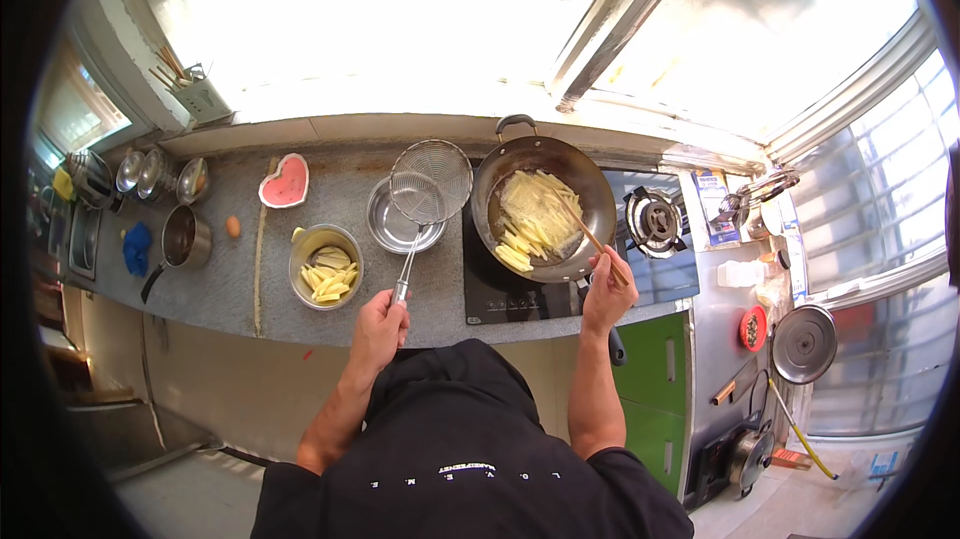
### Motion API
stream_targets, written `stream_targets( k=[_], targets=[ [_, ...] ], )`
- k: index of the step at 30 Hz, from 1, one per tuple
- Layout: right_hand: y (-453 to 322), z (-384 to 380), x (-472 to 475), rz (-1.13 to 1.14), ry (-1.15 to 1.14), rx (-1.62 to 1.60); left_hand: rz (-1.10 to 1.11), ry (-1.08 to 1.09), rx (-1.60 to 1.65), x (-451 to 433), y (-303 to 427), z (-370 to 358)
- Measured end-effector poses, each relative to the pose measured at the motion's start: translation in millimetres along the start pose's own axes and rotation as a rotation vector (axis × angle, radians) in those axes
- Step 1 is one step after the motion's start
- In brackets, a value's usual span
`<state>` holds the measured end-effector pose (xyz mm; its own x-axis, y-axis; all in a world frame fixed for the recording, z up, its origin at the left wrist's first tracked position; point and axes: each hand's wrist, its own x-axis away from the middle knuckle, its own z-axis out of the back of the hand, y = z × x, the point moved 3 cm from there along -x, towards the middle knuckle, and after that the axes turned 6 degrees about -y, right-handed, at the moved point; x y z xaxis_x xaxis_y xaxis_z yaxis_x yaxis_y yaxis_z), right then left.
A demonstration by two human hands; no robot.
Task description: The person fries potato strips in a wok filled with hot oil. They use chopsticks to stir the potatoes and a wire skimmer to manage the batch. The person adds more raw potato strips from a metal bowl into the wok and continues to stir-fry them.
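My left hand [381,330] grips the handle of a wire mesh skimmer [433,180], whose round mesh rests or hovers over a metal bowl [406,236]; which of the two I cannot tell. With my right hand [609,293] I hold wooden chopsticks [583,225], their tips among potato strips [536,201] in bubbling oil. These strips lie in a dark wok [598,197] on a black induction cooktop [491,291]. More cut potato pieces [328,280] sit in a metal pot [295,266] left of the bowl.
A heart-shaped dish [284,182], a brown egg [233,227] and a saucepan [186,237] stand to the left on the grey counter [225,299]. Right of the wok is a gas burner [656,221]. Farther right are a red bowl [753,329], a lid [803,344] and a knife [726,392].
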<state>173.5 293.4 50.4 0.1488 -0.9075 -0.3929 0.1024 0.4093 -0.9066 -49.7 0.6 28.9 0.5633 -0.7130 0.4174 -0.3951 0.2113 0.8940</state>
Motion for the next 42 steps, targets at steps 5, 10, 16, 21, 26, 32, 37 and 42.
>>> stream_targets(
  k=[5,10,16,21,26,32,37,42],
  targets=[
    [42,20,-36,0.06,-0.045,0.225,-0.013,-0.025,0.024,-5,-12,-38],
    [68,18,-53,0.127,-0.156,0.281,-0.005,-0.024,0.021,-7,-25,-72],
    [52,25,-62,0.151,-0.385,0.41,-0.006,-0.028,0.018,-6,-32,-100],
    [35,29,-79,0.11,-0.336,0.348,-0.02,-0.004,-0.003,-6,-32,-110],
    [50,6,-94,0.194,-0.372,0.297,-0.043,-0.014,-0.011,-9,-28,-115],
    [64,-21,-76,0.098,-0.469,0.294,-0.024,0.003,-0.002,-9,-28,-115],
    [57,-21,-61,0.114,-0.477,0.3,-0.015,0.014,0.006,-9,-29,-110],
    [35,-13,-52,0.075,-0.416,0.231,-0.008,0.032,0.001,-13,-28,-104]
  ],
)
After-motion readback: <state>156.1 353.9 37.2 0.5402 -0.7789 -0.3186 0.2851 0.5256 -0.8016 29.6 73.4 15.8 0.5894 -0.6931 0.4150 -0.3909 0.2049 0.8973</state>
